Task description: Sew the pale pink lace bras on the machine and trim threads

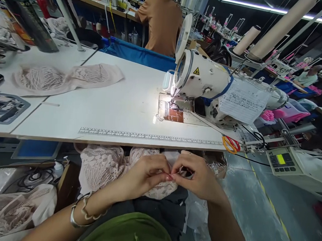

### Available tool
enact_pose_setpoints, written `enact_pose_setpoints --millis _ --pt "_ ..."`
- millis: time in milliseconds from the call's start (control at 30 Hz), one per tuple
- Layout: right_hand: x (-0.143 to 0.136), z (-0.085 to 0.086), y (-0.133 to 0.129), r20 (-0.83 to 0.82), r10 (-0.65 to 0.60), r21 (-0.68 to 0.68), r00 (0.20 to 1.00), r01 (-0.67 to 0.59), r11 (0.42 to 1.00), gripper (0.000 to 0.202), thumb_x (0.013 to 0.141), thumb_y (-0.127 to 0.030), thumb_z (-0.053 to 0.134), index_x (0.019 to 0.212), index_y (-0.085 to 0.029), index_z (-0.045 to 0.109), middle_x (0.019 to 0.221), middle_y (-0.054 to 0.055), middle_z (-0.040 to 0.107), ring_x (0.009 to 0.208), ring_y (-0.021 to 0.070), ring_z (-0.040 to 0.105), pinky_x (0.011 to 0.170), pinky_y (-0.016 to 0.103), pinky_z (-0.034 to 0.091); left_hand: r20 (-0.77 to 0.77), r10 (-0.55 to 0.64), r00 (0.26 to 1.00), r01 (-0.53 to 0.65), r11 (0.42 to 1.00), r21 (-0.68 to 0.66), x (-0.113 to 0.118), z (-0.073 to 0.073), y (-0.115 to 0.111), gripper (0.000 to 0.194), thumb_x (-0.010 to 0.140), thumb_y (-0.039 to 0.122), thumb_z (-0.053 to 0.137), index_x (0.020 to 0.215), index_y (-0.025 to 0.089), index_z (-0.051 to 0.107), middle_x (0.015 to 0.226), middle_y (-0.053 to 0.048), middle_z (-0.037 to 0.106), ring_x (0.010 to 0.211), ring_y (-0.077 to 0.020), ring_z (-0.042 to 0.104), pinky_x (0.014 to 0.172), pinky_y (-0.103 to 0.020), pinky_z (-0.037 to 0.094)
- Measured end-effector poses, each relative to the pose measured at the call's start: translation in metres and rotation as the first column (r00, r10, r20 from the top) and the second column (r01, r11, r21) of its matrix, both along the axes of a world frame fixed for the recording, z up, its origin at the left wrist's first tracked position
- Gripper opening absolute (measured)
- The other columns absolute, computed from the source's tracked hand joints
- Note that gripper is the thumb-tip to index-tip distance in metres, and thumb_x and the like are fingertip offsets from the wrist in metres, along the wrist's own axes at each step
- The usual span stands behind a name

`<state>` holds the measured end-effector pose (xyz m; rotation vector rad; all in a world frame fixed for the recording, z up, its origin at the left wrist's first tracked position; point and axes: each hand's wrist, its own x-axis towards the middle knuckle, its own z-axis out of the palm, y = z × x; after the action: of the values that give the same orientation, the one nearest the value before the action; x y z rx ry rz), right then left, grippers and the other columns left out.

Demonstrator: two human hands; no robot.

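Note:
My left hand (pixel 144 173) and my right hand (pixel 194 174) meet fingertip to fingertip below the table's front edge. Both pinch a small part of the pale pink lace garment (pixel 101 167), which lies across my lap and hangs to the left. The exact bit between the fingertips is too small to make out. Beyond my hands stands a white sewing machine (pixel 203 74) with its needle area lit. A second pale lace piece (pixel 90 75) lies flat at the table's left.
Orange-handled scissors (pixel 230 144) rest at the table's front edge, right of a printed ruler (pixel 149 136). A control box (pixel 288 161) is at the right. More lace lies in a box at lower left. A person in brown sits beyond the table.

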<state>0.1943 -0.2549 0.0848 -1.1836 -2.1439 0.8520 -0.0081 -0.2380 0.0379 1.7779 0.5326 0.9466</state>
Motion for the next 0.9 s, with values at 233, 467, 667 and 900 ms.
enact_pose_setpoints --millis 233,467,667,900 --pt "0.026 -0.022 0.003 -0.129 0.023 0.013 0.991 -0.022 1.000 0.020 0.086 -0.033 0.076 0.089 -0.023 0.060 0.079 0.000 0.064 0.057 0.0102 0.045 0.052 0.022 0.038 0.027 -0.020 0.999 0.023 0.991 -0.133 -0.007 0.000 0.006 0.019 0.095 0.016 0.059 0.077 0.017 0.064 0.076 -0.001 0.058 0.070 -0.0122 0.053 0.063 -0.023 0.038" --pt "0.034 -0.026 0.014 -0.085 0.097 -0.008 0.992 -0.099 0.995 0.020 0.084 -0.037 0.079 0.089 -0.021 0.068 0.088 0.004 0.065 0.067 0.0133 0.053 0.058 0.024 0.042 0.032 -0.041 0.999 0.046 0.986 -0.163 -0.010 -0.003 0.009 0.019 0.096 0.018 0.059 0.078 0.018 0.065 0.078 0.000 0.055 0.074 -0.0125 0.051 0.067 -0.023 0.038" --pt "0.039 -0.024 0.016 -0.235 0.058 -0.002 0.970 -0.060 0.998 0.015 0.093 -0.030 0.067 0.083 -0.020 0.067 0.090 0.008 0.067 0.073 0.0156 0.061 0.061 0.026 0.046 0.063 -0.022 0.998 0.034 0.979 -0.199 -0.010 -0.001 0.010 0.018 0.095 0.019 0.060 0.079 0.018 0.066 0.097 -0.005 0.060 0.093 -0.0165 0.058 0.077 -0.024 0.044" --pt "0.035 -0.032 0.010 -0.451 -0.086 -0.170 0.889 0.009 0.985 0.018 0.092 -0.027 0.069 0.078 -0.020 0.060 0.088 0.005 0.067 0.075 0.0149 0.062 0.063 0.025 0.045 0.100 -0.030 0.995 0.068 0.913 -0.403 -0.008 -0.004 0.000 0.024 0.098 0.026 0.055 0.076 0.017 0.052 0.100 -0.006 0.067 0.082 -0.0128 0.056 0.071 -0.021 0.042"
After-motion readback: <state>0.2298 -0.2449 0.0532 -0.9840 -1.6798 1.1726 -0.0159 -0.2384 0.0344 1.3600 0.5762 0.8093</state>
